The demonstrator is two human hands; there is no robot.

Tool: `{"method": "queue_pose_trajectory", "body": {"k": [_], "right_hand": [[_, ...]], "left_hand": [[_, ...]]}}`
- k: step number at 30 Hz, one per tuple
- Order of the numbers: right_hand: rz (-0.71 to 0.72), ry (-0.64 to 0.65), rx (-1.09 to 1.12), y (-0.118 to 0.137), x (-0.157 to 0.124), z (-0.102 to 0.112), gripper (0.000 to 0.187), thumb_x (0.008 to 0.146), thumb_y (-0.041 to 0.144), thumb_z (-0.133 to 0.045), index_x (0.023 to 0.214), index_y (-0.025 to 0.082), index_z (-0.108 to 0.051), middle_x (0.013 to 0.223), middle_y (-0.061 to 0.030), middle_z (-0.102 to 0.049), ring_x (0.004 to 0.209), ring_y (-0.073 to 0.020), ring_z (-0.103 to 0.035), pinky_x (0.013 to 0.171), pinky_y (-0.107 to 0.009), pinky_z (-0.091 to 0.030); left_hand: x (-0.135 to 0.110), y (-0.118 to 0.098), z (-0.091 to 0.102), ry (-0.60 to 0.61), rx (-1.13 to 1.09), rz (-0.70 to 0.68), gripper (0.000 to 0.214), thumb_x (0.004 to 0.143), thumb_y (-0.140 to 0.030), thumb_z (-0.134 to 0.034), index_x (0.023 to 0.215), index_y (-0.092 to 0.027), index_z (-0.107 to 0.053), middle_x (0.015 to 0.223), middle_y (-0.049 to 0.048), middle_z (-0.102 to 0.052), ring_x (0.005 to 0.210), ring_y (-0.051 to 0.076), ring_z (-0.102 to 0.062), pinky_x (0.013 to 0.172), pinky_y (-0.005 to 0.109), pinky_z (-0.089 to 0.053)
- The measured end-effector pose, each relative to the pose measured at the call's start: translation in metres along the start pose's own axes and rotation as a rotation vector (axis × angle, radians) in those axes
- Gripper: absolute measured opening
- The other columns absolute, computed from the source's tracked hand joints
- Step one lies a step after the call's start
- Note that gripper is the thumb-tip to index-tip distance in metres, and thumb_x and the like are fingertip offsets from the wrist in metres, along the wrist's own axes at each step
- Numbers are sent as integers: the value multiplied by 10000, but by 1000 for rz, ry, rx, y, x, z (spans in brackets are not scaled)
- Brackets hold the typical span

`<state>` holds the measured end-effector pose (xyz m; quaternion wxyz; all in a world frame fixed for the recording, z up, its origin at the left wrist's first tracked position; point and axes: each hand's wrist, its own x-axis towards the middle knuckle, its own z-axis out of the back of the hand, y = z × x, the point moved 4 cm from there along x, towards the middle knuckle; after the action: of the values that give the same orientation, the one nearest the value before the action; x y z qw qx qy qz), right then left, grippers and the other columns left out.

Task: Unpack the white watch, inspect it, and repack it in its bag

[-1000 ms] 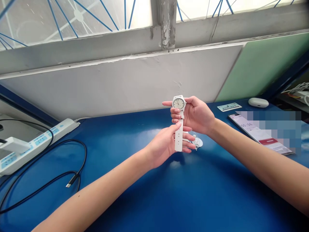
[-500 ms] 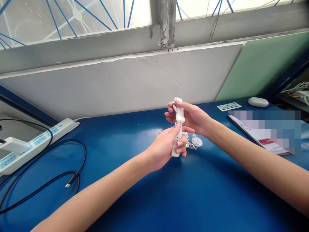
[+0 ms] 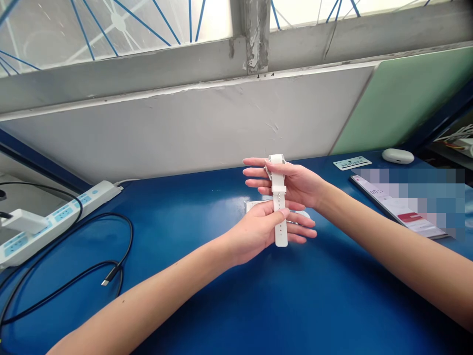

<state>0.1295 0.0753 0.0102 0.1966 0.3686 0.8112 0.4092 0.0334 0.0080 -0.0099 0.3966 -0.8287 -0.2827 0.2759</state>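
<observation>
A white wristwatch (image 3: 279, 197) is held upright between both hands above the blue table (image 3: 221, 296), its strap hanging down and its back turned toward me. My right hand (image 3: 291, 180) grips the watch case at the top, fingers stretched leftward behind it. My left hand (image 3: 266, 227) holds the lower strap, thumb pressed on its front and fingers extended underneath. A small white packet (image 3: 254, 204) lies on the table just behind my left hand, partly hidden.
A white power strip (image 3: 48, 219) with a plugged adapter and a looped black cable (image 3: 111, 276) lie at the left. A phone (image 3: 399, 209) with a lit screen, a small label card (image 3: 352, 162) and a white earbud case (image 3: 397, 156) sit at the right. A white wall panel rises behind.
The watch has been turned over: its dial faced me a second ago, now its back does. My left hand shifted lower along the strap and its fingers straightened.
</observation>
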Motion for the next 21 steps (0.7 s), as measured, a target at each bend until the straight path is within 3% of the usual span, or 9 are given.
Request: {"method": "queue_pose_trajectory", "body": {"k": [3,7,16,19,21], "right_hand": [[-26,-28,-21,0,0,1,289,975,244,-533,1229,190,-660,1197,-81,-737,948,-149,-723,759,-223,-600],[-46,-23,16,-1,1,1,276,959,239,-562,1203,176,-673,1165,-82,-747,719,-100,-669,570,-173,-556],[-32,-58,4,2,0,-1,308,977,220,-506,1251,177,-639,1209,-101,-732,975,-163,-720,814,-259,-587],[-30,-63,33,1,0,-1,303,952,187,-522,1229,172,-644,1153,-94,-744,922,-159,-718,804,-270,-586],[-28,-58,63,2,1,-1,297,928,162,-544,1205,172,-651,993,-53,-752,770,-128,-689,707,-244,-579]], "left_hand": [[2,2,3,-17,-8,0,154,950,-236,-627,1027,-112,-678,1005,136,-739,890,238,-735,852,380,-541],[4,5,4,-10,-32,27,207,1004,-231,-527,1029,-100,-684,982,138,-741,858,234,-742,814,361,-566],[4,-1,3,-10,-32,19,196,993,-193,-530,1028,-75,-682,1041,184,-738,930,261,-736,886,409,-551],[4,-3,3,-6,-30,26,174,960,-209,-575,1014,-83,-682,1038,187,-740,934,275,-733,896,429,-537],[4,-4,3,6,-36,30,203,938,-254,-592,1013,-87,-680,1029,187,-742,923,283,-731,892,431,-528]]}}
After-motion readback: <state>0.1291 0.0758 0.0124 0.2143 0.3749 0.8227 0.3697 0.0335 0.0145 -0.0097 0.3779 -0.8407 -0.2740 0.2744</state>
